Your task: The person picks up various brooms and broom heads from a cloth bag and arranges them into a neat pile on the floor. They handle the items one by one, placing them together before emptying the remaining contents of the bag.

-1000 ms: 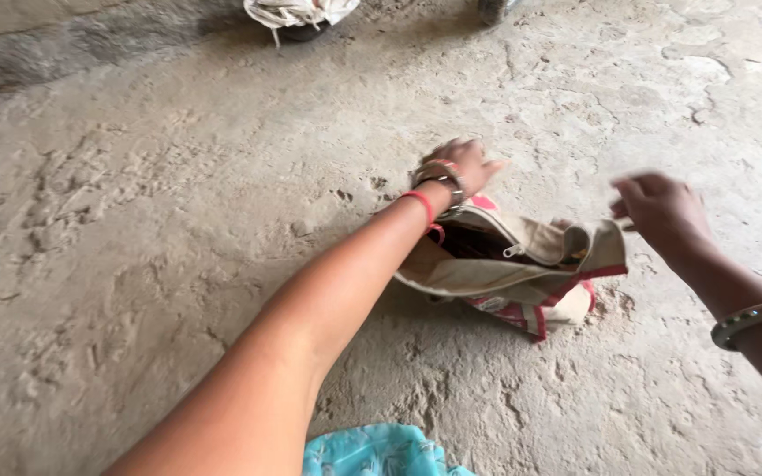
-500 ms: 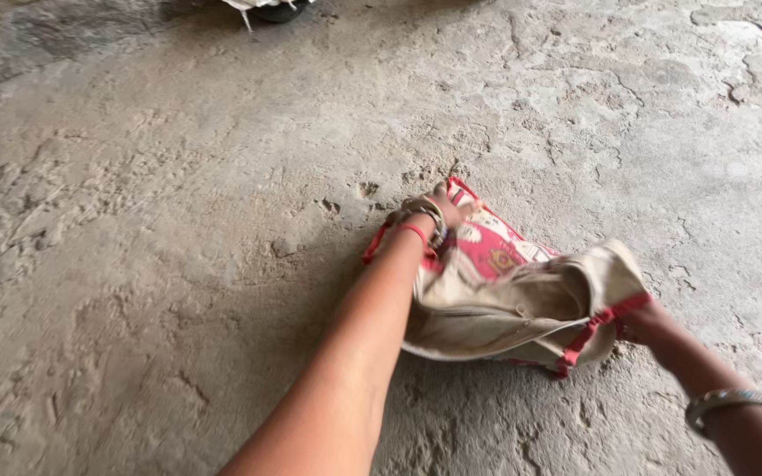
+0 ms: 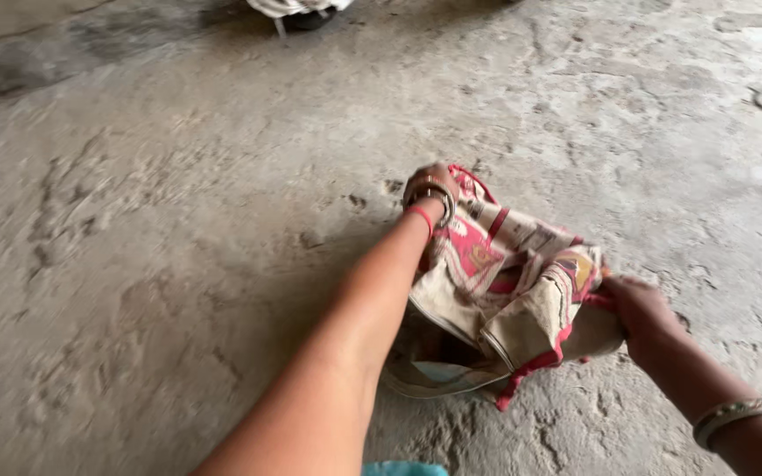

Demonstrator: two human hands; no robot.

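The cloth bag (image 3: pixel 509 291) lies on a rough, cracked concrete floor (image 3: pixel 160 229), a little right of the middle of the view. Bare floor spreads wide to the left of it and beyond it; only at the far top edge does a pale bundle (image 3: pixel 297 9) sit, well apart from the bag. At the bottom edge a scrap of turquoise cloth (image 3: pixel 403 469) shows, near the bag's lower side.

The left hand (image 3: pixel 429 187) has its grip closed on the bag's far corner, by a red strap; bangles and a red thread ring that wrist. The right hand (image 3: pixel 637 308) has its grip closed on the bag's right edge, at the red trim.

The bag is beige with red piping and a red and cream printed panel. It is crumpled and folded over itself, its lower part sagging onto the floor.
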